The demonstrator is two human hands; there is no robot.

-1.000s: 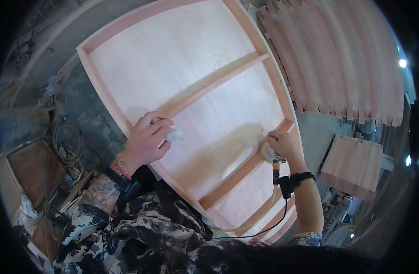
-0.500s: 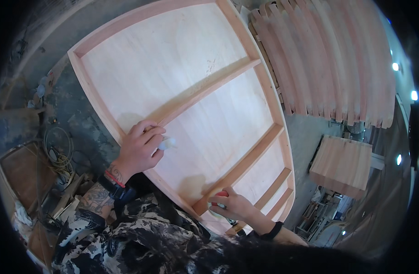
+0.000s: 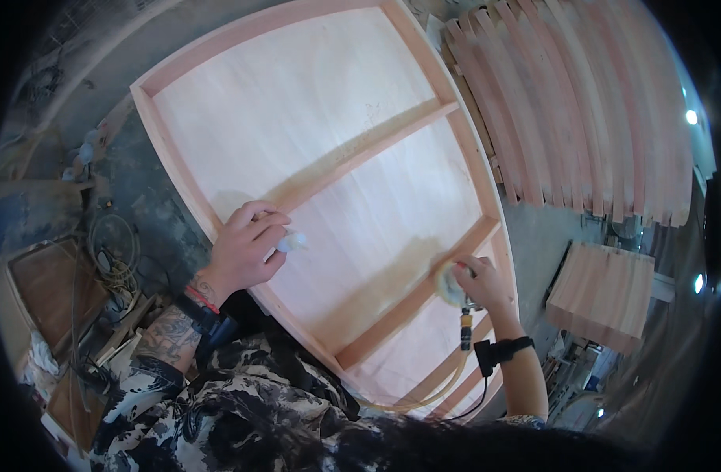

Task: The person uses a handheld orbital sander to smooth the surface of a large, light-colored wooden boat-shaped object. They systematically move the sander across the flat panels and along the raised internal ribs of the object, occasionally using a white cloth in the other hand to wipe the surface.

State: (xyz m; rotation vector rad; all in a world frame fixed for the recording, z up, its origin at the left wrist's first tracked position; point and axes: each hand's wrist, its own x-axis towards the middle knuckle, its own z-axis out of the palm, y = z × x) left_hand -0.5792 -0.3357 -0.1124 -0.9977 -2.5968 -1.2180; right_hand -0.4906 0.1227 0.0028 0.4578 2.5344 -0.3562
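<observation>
A large wooden panel with a raised rim and several crossbars lies before me. My left hand is closed around a small whitish bottle with a pale tip, beside the left end of a crossbar. Farther right, my right hand grips a round air sander with a bit of red under my fingers. The sander is at the right part of a nearer crossbar; its exact contact is hidden. From its brass-coloured fitting, a yellowish hose runs back toward me.
Curved wooden slats are stacked at the far right, with a block of wooden boards nearer. Coiled cables and scrap wood lie on the floor to the left.
My right hand has moved the sander along the crossbar, from its near left end toward its far right end. The hose now shows. My left hand stays at nearly the same spot with the bottle.
</observation>
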